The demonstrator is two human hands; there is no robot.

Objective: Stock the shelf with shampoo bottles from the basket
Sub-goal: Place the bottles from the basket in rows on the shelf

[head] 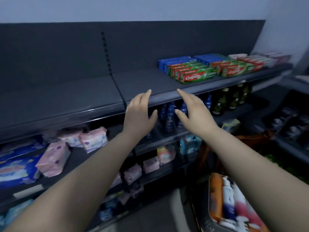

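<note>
Both my hands reach out in front of the dark grey shelf (167, 96), at its front edge. My left hand (138, 114) and my right hand (192, 113) are empty, fingers straight and spread, palms turned toward each other. Between and behind them, blue bottles (169, 114) stand on the shelf below. At the lower right, the basket (207, 221) holds several bottles lying down: an orange one (215, 198), a white and blue one (229, 200) and a pink one (242, 208).
Green and blue toothpaste boxes (194, 72) fill the right part of the top shelf; its left part is bare. Dark green bottles (222, 101) stand to the right of the blue ones. Pink packets (93, 138) and blue packs (16, 166) lie on the lower left shelves.
</note>
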